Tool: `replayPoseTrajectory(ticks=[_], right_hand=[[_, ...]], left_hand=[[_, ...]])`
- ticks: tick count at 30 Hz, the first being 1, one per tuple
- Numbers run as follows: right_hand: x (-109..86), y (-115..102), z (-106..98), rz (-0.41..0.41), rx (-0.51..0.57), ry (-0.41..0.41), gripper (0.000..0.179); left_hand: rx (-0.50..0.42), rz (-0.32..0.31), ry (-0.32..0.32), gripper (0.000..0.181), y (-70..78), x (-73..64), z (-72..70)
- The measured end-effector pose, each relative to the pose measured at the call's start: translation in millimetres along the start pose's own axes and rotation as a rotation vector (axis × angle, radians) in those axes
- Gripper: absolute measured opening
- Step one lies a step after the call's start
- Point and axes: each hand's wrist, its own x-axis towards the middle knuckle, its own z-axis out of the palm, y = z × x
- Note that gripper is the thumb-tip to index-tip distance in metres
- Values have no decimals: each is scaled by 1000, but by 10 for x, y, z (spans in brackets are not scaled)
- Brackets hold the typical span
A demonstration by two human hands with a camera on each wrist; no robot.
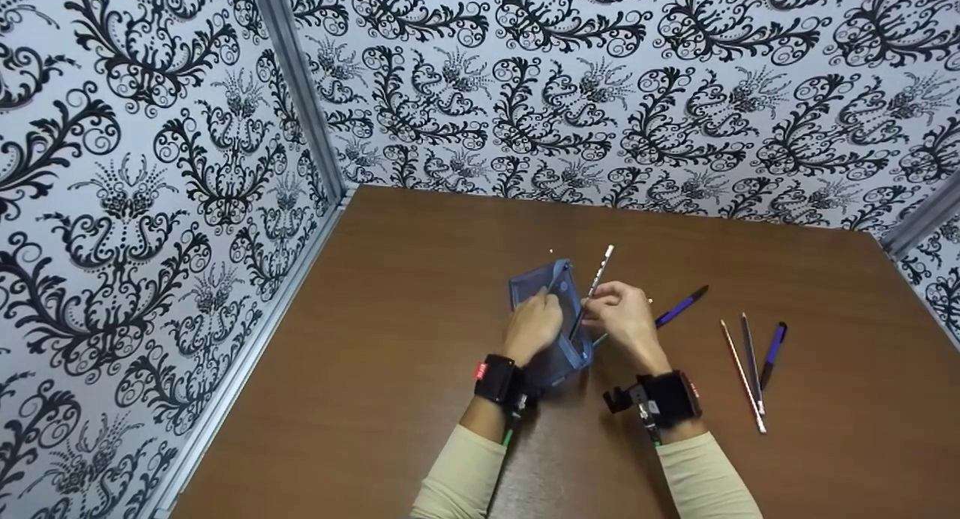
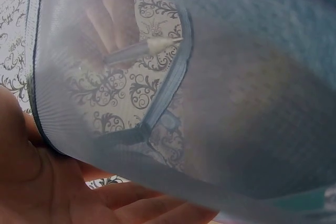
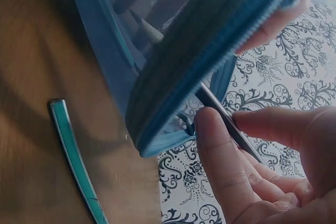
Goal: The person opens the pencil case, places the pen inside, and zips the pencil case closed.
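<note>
A blue see-through zippered pencil case (image 1: 576,356) is held up off the table, tilted, with its zip open. My left hand (image 1: 534,325) grips the case; in the left wrist view its fingers (image 2: 142,203) pass behind the mesh. With thumb and fingers, my right hand (image 1: 628,320) pinches a pencil (image 1: 601,268) with a white patterned end. The sharpened tip (image 3: 151,32) shows through the case wall in the right wrist view, so the pencil is partly inside. Some of the case's inside is blurred in the left wrist view.
A blue and black pen (image 1: 681,307) lies just beyond my right hand. Farther right are two pencils (image 1: 742,376) (image 1: 752,361) and another blue and black pen (image 1: 775,352). A teal strip-like thing (image 3: 76,161) lies below the case. Patterned walls (image 1: 525,91) border the wooden table (image 1: 360,354).
</note>
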Motion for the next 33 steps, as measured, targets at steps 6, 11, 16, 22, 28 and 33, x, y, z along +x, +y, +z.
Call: replayPoseTrajectory(ticks=[6, 11, 16, 22, 28, 33], right_hand=[[-18, 3, 53, 21, -4, -24, 26], [-27, 21, 93, 25, -27, -42, 27], [-24, 57, 131, 15, -26, -47, 25], [-14, 85, 160, 19, -51, -55, 25], [-22, 94, 171, -27, -166, -45, 25], [-23, 98, 189, -52, -245, -38, 25]], left_hand=[[14, -6, 4, 55, 3, 2, 5], [-20, -19, 1, 55, 15, -14, -8], [-48, -15, 7, 55, 24, -21, -19], [-45, -8, 3, 55, 27, -16, -13], [-60, -15, -1, 55, 23, -17, -10], [-59, -5, 6, 55, 14, -11, -1]])
